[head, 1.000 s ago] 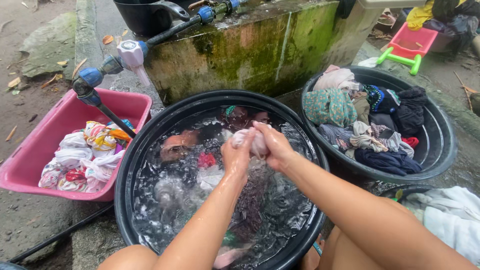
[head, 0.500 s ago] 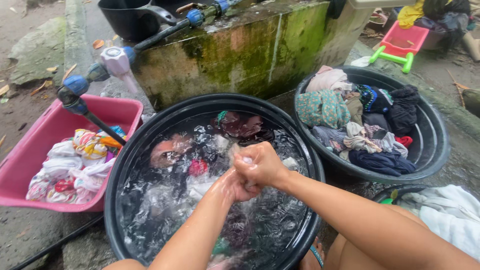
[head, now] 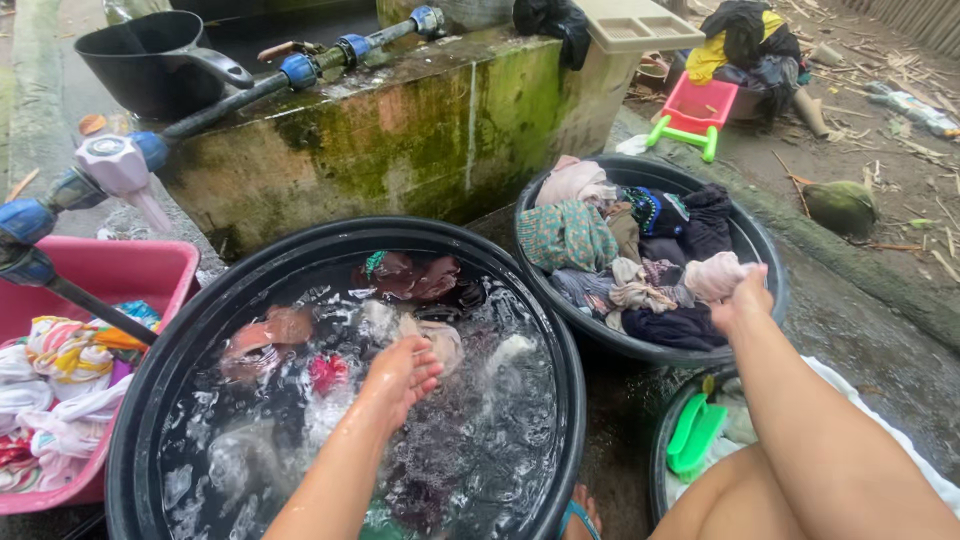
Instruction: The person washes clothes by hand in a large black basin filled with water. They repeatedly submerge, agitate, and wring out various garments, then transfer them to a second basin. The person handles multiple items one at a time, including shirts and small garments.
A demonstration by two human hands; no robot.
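My left hand (head: 402, 375) hangs wet over the big black tub (head: 560, 340) of soapy water, fingers loosely apart and pointing down, holding nothing. Soaking clothes (head: 270, 335) float under it. My right hand (head: 738, 298) reaches right to the second black tub (head: 760, 240) and is closed on a small pale pink cloth (head: 712, 275), which rests on top of the heap of wrung clothes (head: 565, 235) there.
A pink basin (head: 120, 270) of colourful laundry sits at the left under a blue-jointed water pipe (head: 110, 165) with a tap. A mossy concrete trough (head: 430, 130) stands behind. A third tub with a green brush (head: 695, 435) lies by my right knee.
Both hands were together wringing a cloth over the big tub. My right hand has carried the cloth right to the second tub; my left hand stayed over the water, now with nothing in it.
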